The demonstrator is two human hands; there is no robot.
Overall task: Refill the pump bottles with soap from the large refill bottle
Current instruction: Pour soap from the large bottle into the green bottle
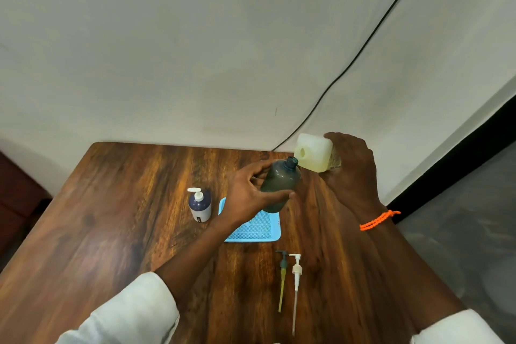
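Observation:
My left hand (pixel 248 195) grips a dark green bottle (pixel 280 183) with its pump off, tilted with the open neck toward the upper right. My right hand (pixel 351 170) holds the large white refill bottle (pixel 314 152) tipped on its side, its spout meeting the green bottle's neck. Both are raised above a blue tray (pixel 251 227). A dark blue pump bottle (pixel 199 205) with a white pump stands left of the tray. Two removed pumps lie on the table nearer me: a dark green pump (pixel 282 279) and a white pump (pixel 296 285).
The wooden table (pixel 111 232) stands against a white wall. A black cable (pixel 349 64) runs down the wall to the table's back edge. Grey floor lies beyond the table's right side. An orange bead band circles my right wrist.

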